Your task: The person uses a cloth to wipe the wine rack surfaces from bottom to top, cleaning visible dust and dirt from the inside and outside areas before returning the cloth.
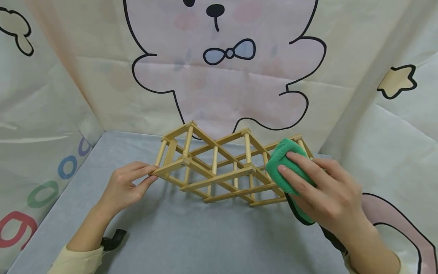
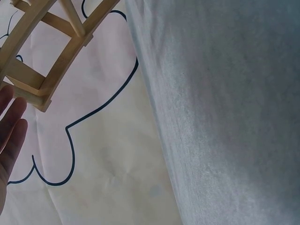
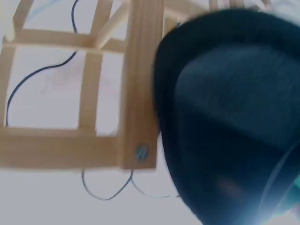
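Observation:
A pale wooden lattice rack (image 1: 216, 179) of crossed slats and round dowels is spread wide, tilted above the table. Thumb and fingers of my left hand (image 1: 124, 190) pinch its left corner. In the left wrist view, the fingers (image 2: 14, 126) appear beside a rack end. My right hand (image 1: 332, 198) grips a folded green cloth (image 1: 284, 160) against the rack's right end, which it partly hides. The right wrist view shows a slat (image 3: 140, 93) with a screw head, next to a large blurred dark shape (image 3: 225, 103) that I cannot identify.
A grey-blue cloth covers the table (image 1: 205, 236). Behind it hangs a pale backdrop (image 1: 232, 83) with a cartoon animal, and printed sheets stand at both sides. A black strap piece (image 1: 114, 239) sticks out at the left wrist.

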{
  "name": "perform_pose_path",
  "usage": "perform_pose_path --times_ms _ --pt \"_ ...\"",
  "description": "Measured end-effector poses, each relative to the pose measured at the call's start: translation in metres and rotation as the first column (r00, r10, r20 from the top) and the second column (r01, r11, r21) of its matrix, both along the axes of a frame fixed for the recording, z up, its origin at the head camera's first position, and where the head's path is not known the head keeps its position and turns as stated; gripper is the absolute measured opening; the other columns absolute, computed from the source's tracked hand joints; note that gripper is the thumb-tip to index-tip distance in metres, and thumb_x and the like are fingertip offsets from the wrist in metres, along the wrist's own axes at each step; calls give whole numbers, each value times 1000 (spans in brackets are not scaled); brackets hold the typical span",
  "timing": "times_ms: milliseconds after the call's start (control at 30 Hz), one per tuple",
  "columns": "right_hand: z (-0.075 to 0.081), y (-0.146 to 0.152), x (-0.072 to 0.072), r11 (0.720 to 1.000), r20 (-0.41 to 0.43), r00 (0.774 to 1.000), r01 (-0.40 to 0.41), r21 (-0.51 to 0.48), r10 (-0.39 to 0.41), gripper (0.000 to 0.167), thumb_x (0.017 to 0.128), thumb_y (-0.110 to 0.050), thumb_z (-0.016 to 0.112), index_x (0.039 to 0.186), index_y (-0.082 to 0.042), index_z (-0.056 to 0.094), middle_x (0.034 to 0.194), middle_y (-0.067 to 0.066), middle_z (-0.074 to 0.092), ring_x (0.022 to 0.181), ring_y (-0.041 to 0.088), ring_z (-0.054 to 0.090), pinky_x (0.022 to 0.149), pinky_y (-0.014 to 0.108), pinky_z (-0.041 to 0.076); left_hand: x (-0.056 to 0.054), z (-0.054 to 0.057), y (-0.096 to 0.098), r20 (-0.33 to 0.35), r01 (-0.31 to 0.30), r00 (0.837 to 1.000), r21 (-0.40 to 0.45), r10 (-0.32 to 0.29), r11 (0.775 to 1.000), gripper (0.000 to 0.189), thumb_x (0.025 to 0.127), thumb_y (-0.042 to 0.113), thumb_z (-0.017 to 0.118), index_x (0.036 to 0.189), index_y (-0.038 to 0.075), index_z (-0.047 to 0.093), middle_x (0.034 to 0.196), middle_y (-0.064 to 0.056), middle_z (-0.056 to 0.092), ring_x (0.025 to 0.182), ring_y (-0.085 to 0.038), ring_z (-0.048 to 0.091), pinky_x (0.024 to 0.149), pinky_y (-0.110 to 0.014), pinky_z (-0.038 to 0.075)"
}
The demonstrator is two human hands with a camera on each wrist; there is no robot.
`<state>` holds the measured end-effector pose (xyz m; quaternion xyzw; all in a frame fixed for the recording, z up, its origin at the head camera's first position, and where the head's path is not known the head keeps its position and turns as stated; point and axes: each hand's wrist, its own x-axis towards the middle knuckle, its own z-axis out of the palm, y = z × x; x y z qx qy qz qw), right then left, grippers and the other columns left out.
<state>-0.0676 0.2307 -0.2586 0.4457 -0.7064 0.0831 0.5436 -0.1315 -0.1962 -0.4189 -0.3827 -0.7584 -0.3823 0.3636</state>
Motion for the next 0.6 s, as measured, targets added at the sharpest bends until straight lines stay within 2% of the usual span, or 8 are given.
perform_pose_path --times_ms 133,200,267,367,467,600 --pt "7 11 -6 994 -11 1000 -9 -112 8 21 101 -19 65 95 -6 81 102 17 78 71 46 57 59 49 42 0 -1 0 0 -6 1000 -4 6 1000 40 104 37 67 102 0 82 91 -6 78 74 -21 73 71 -16 56" --pt "10 17 -10 986 -28 1000 4 -168 -9 14 94 -10 67 92 -7 81 102 15 78 71 48 54 58 52 41 -1 -1 0 2 -4 1000 -1 4 1000 41 104 37 67 102 0 82 91 -6 78 74 -21 73 72 -16 56" --pt "13 24 -13 980 -28 999 28 -197 -35 15 86 -3 67 92 -7 81 103 14 79 71 50 52 58 55 39 -1 -1 0 2 -3 1000 2 3 1000 41 104 38 67 101 0 82 91 -6 78 74 -22 73 73 -15 56" --pt "16 39 -17 974 -19 996 85 -212 -91 23 78 5 67 92 -6 81 102 15 79 72 51 53 62 55 44 -2 -2 0 2 -1 1000 2 1 1000 40 104 37 67 101 0 82 91 -6 78 74 -22 73 74 -15 55" --pt "18 53 -21 968 -18 990 135 -213 -142 22 81 4 67 93 -6 82 102 16 78 73 53 54 76 44 54 -1 -2 0 0 -3 1000 -1 3 1000 40 104 38 67 101 0 82 91 -6 78 74 -21 73 74 -15 55" --pt "22 67 -24 963 -17 982 179 -203 -187 22 81 4 68 94 -6 82 102 17 78 74 54 54 78 42 53 -1 -1 -1 -3 -7 1000 -3 7 1000 40 104 38 67 101 0 82 91 -6 78 74 -21 73 73 -15 55"
